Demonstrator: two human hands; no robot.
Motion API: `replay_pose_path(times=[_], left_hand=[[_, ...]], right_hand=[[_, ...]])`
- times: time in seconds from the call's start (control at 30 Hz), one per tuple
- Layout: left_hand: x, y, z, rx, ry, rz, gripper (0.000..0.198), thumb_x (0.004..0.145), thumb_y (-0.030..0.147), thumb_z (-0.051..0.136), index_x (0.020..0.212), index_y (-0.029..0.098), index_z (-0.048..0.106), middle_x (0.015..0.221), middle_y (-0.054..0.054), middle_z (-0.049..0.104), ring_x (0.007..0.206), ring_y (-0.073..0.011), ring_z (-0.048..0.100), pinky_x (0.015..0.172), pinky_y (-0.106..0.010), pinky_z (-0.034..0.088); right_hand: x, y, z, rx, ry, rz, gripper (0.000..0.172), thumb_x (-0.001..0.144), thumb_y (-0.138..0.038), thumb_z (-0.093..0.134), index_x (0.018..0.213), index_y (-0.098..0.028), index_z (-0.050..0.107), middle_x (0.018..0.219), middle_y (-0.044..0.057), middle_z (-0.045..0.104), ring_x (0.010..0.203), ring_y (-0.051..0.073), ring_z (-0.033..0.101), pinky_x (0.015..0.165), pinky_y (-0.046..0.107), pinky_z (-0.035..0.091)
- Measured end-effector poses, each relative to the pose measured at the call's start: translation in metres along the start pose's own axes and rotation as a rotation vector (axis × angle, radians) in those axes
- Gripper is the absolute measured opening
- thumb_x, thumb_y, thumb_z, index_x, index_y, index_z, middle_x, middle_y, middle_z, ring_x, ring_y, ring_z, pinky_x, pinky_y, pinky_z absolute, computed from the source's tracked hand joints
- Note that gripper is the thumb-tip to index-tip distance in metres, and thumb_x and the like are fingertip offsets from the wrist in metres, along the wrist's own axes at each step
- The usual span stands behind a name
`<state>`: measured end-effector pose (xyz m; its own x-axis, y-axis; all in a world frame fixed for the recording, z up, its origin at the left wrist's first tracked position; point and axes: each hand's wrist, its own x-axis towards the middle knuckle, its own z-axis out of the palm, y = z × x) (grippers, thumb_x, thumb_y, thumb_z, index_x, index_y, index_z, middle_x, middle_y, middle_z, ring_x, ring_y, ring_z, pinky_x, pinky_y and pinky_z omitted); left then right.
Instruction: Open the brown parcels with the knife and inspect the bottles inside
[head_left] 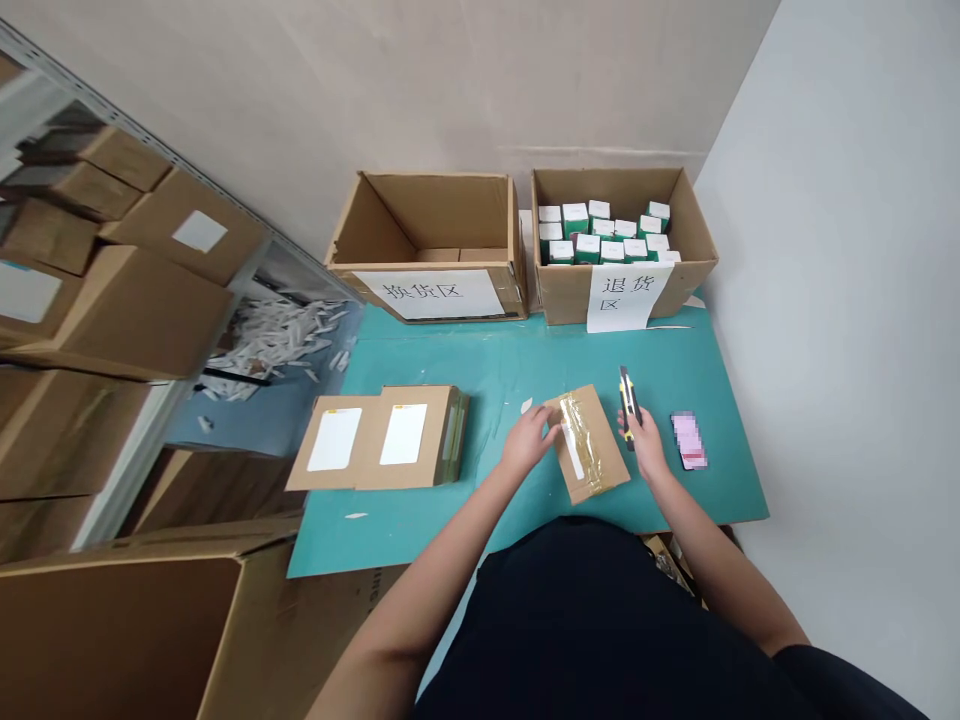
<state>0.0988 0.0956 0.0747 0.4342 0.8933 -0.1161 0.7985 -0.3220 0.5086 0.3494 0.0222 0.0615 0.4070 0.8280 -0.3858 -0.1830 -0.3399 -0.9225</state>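
A small taped cardboard parcel (589,445) lies on the teal table (480,370) in front of me. My left hand (531,436) rests on its left edge, fingers curled against the box. My right hand (640,432) is just right of the parcel, closed round a yellow-and-black utility knife (627,395) that points away from me.
Two flat parcels with white labels (382,437) lie to the left. A pink phone (688,441) lies to the right. At the back stand an open box with a sign (431,240) and another holding several small green-white cartons (615,235). Shelves of cardboard boxes (112,290) line the left.
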Motion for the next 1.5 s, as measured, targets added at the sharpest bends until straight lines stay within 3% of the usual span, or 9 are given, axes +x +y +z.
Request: replay_pose_path(times=[0.17,0.3,0.43,0.57,0.77,0.9,1.03,1.17,1.5], left_hand=[[0.046,-0.005,0.004,-0.028,-0.079,0.06,0.054,0.093,0.033,0.061,0.144,0.018,0.051,0.147,-0.014,0.056,0.134,-0.0282,0.053,0.11,-0.039,0.044],[0.04,-0.004,0.012,-0.001,-0.121,0.047,0.051,0.094,0.028,0.059,0.143,0.018,0.053,0.136,-0.013,0.063,0.126,-0.0282,0.058,0.106,-0.038,0.046],[0.007,-0.01,0.007,0.094,-0.08,-0.114,0.055,0.095,0.035,0.058,0.146,0.019,0.049,0.121,-0.014,0.066,0.111,-0.0287,0.064,0.094,-0.037,0.05],[-0.039,-0.021,0.005,0.145,-0.164,-0.227,0.061,0.096,0.043,0.056,0.152,0.025,0.041,0.113,-0.01,0.066,0.095,-0.0263,0.068,0.08,-0.033,0.05],[-0.086,-0.026,0.021,0.127,-0.131,-0.289,0.066,0.095,0.05,0.055,0.154,0.025,0.038,0.116,-0.011,0.065,0.101,-0.0276,0.066,0.081,-0.034,0.051],[-0.088,-0.021,0.027,0.215,0.03,-0.13,0.069,0.091,0.052,0.062,0.151,0.024,0.043,0.143,-0.018,0.054,0.129,-0.0354,0.053,0.105,-0.048,0.045],[-0.078,-0.016,0.037,0.255,-0.027,0.137,0.083,0.086,0.055,0.068,0.155,0.024,0.037,0.159,-0.018,0.04,0.149,-0.0381,0.034,0.121,-0.058,0.026],[-0.068,-0.014,0.049,0.285,-0.079,0.231,0.092,0.083,0.058,0.07,0.159,0.023,0.03,0.164,-0.019,0.032,0.153,-0.0388,0.026,0.123,-0.063,0.015],[-0.062,-0.021,0.055,0.319,-0.078,0.354,0.088,0.088,0.061,0.063,0.158,0.018,0.033,0.163,-0.019,0.036,0.153,-0.0356,0.027,0.125,-0.06,0.012]], right_hand=[[-0.079,0.05,-0.049,0.083,0.217,0.206,0.063,0.072,-0.069,0.072,0.114,-0.023,0.058,0.101,0.01,0.074,0.089,0.025,0.074,0.068,0.035,0.06],[-0.103,0.071,-0.045,0.145,0.162,0.3,0.061,0.07,-0.069,0.073,0.11,-0.025,0.058,0.097,0.009,0.074,0.085,0.026,0.073,0.063,0.036,0.06],[-0.077,0.057,-0.027,0.127,0.155,0.181,0.054,0.077,-0.065,0.069,0.113,-0.026,0.058,0.099,0.005,0.071,0.087,0.021,0.07,0.062,0.03,0.057],[-0.031,0.029,-0.021,0.013,0.084,0.092,0.049,0.078,-0.061,0.068,0.108,-0.023,0.061,0.089,0.003,0.068,0.076,0.018,0.066,0.059,0.027,0.054],[0.013,0.009,-0.014,-0.061,-0.107,0.048,0.048,0.075,-0.057,0.071,0.107,-0.021,0.064,0.091,0.003,0.07,0.074,0.016,0.064,0.059,0.025,0.051],[0.006,0.016,-0.018,-0.046,-0.084,0.053,0.053,0.074,-0.059,0.072,0.111,-0.021,0.063,0.1,0.006,0.072,0.085,0.019,0.069,0.067,0.028,0.055],[-0.019,0.028,-0.038,-0.106,-0.01,0.069,0.063,0.073,-0.062,0.071,0.118,-0.019,0.061,0.095,0.007,0.073,0.075,0.019,0.069,0.061,0.028,0.056],[-0.045,0.037,-0.061,-0.235,0.011,0.098,0.065,0.075,-0.059,0.067,0.125,-0.018,0.06,0.085,0.003,0.071,0.056,0.015,0.06,0.043,0.024,0.045],[-0.062,0.041,-0.077,-0.267,-0.077,0.178,0.071,0.075,-0.049,0.067,0.139,-0.02,0.059,0.076,0.0,0.069,0.048,0.012,0.054,0.035,0.02,0.036]])
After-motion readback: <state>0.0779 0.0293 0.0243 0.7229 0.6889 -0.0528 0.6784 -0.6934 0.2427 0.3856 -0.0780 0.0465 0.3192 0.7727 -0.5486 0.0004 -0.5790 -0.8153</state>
